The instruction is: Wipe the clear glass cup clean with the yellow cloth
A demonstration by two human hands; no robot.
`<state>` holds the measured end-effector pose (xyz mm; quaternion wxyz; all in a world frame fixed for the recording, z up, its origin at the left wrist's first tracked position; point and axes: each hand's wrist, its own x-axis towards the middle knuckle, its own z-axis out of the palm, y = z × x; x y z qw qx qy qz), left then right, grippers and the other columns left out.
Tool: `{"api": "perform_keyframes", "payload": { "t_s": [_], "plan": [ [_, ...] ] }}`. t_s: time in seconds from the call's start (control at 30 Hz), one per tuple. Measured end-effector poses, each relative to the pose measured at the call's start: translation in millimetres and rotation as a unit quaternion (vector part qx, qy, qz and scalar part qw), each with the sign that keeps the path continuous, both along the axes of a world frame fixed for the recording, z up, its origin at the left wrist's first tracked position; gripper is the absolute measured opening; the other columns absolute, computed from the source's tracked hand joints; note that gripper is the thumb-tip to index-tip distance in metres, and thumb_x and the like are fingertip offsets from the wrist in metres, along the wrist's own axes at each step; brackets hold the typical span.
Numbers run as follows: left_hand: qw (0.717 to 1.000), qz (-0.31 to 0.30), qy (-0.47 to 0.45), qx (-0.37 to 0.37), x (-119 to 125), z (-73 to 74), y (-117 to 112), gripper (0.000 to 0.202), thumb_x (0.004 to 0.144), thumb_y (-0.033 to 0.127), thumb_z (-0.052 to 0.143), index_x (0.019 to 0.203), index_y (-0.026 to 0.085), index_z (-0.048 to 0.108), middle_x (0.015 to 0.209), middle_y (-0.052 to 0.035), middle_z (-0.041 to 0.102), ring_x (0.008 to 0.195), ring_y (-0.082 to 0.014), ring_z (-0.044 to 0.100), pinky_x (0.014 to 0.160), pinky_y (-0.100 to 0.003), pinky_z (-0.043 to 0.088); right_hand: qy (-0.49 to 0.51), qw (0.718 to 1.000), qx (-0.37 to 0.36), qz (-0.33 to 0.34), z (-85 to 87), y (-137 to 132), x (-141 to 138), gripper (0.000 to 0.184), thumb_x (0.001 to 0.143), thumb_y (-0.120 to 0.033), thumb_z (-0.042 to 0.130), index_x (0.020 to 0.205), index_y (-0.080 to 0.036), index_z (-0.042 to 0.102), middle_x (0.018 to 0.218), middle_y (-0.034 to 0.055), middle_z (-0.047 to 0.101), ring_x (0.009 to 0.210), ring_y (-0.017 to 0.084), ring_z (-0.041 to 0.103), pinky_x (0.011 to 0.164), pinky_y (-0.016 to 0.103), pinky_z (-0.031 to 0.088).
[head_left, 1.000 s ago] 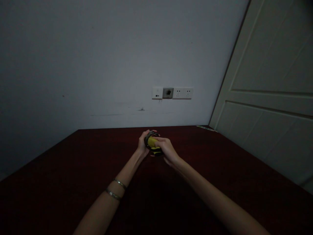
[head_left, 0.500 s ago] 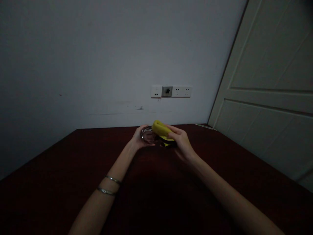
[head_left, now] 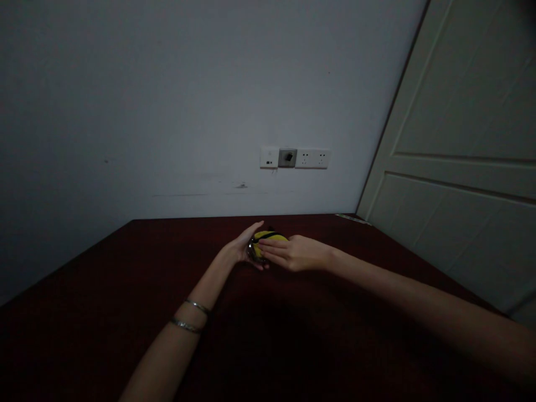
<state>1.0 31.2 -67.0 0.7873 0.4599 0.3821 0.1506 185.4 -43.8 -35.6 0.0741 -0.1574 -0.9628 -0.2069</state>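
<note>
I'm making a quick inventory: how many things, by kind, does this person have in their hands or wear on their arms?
Yellow-and-black cloth, in the right hand: 1
Clear glass, in the left hand: 1
Bracelets: 2
Total: 4

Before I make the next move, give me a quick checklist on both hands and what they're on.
1. Left hand supporting the round glassy object: ok, cupped about it.
2. Right hand on the yellow-and-black cloth: ok, fingers lying over it.
3. Cloth against the object: ok, they appear to touch.
4. Bracelets away from the cloth: ok, both on the left forearm.
5. Object's inside: cannot tell, largely covered.
6. Lighting: not ok, dim.
</note>
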Motion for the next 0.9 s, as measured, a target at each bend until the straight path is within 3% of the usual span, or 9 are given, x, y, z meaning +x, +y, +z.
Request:
{"api": "perform_keyframes", "payload": {
  "t_s": [0.13, 0.3, 0.43, 0.57, 0.67, 0.77, 0.9],
  "plan": [
    [1.000, -0.008, 0.005, 0.006, -0.2, -7.1, 1.9, 0.061, 0.067, 0.074, 0.047, 0.074, 0.016, 0.066, 0.054, -0.0141, 0.065, 0.050, -0.0292, 0.063, 0.043, -0.041, 0.048, -0.029, 0.999, 0.033, 0.021, -2.6, 4.7, -2.5, 0.037, 0.092, -0.008, 0.033, 0.123, -0.012, 0.052, 0.134, 0.0158, 0.051, 0.124, 0.021, 0.048, 0.068, 0.028, 0.056],
    [0.998, 0.019, 0.057, 0.030, 2.0, -5.6, 3.5, 0.049, 0.077, 0.058, 0.042, 0.078, 0.014, 0.063, 0.059, -0.0114, 0.066, 0.053, -0.0255, 0.064, 0.043, -0.036, 0.050, -0.069, 0.987, 0.126, -0.065, -17.9, 4.1, -9.8, 0.039, 0.089, -0.006, 0.036, 0.126, -0.007, 0.049, 0.133, 0.0157, 0.052, 0.127, 0.024, 0.044, 0.068, 0.030, 0.058],
    [0.991, 0.094, 0.060, 0.079, 5.9, 0.8, 2.0, 0.040, 0.076, 0.050, 0.047, 0.078, 0.014, 0.062, 0.054, -0.0068, 0.062, 0.045, -0.0199, 0.058, 0.041, -0.033, 0.049, -0.067, 0.977, 0.150, -0.136, -26.2, 0.0, -18.2, 0.041, 0.087, -0.003, 0.034, 0.126, -0.002, 0.048, 0.132, 0.0177, 0.052, 0.126, 0.027, 0.045, 0.065, 0.031, 0.060],
    [0.973, 0.190, -0.033, 0.130, 11.6, 6.5, 1.0, 0.031, 0.073, 0.043, 0.052, 0.063, 0.014, 0.058, 0.047, -0.0021, 0.056, 0.039, -0.0135, 0.050, 0.040, -0.025, 0.041, -0.019, 0.971, 0.149, -0.184, -27.7, -3.6, -27.0, 0.044, 0.085, 0.000, 0.031, 0.126, 0.004, 0.046, 0.132, 0.0230, 0.050, 0.125, 0.029, 0.047, 0.068, 0.033, 0.060],
    [0.949, 0.243, -0.109, 0.168, 15.7, 11.9, 0.5, 0.024, 0.069, 0.037, 0.055, 0.061, 0.015, 0.057, 0.052, 0.0009, 0.058, 0.045, -0.0096, 0.050, 0.047, -0.021, 0.040, 0.023, 0.969, 0.129, -0.208, -24.2, -5.8, -33.4, 0.046, 0.084, 0.001, 0.031, 0.127, 0.006, 0.045, 0.131, 0.0266, 0.049, 0.126, 0.032, 0.045, 0.072, 0.037, 0.059],
    [0.935, 0.264, -0.143, 0.189, 18.3, 16.0, 0.7, 0.023, 0.067, 0.037, 0.055, 0.063, 0.014, 0.058, 0.057, 0.0009, 0.060, 0.051, -0.0095, 0.053, 0.054, -0.020, 0.042, 0.083, 0.968, 0.060, -0.227, -16.3, -9.7, -40.4, 0.051, 0.079, -0.004, 0.041, 0.128, 0.008, 0.041, 0.132, 0.0286, 0.047, 0.127, 0.034, 0.042, 0.085, 0.041, 0.055],
    [0.911, 0.291, -0.170, 0.236, 19.7, 14.9, 3.5, 0.025, 0.066, 0.037, 0.056, 0.062, 0.013, 0.060, 0.057, -0.0012, 0.061, 0.051, -0.0119, 0.053, 0.055, -0.023, 0.041, 0.194, 0.945, -0.058, -0.257, -2.4, -15.9, -49.0, 0.050, 0.074, -0.006, 0.043, 0.123, 0.002, 0.049, 0.127, 0.0225, 0.055, 0.119, 0.029, 0.051, 0.096, 0.036, 0.046]
  ]
}}
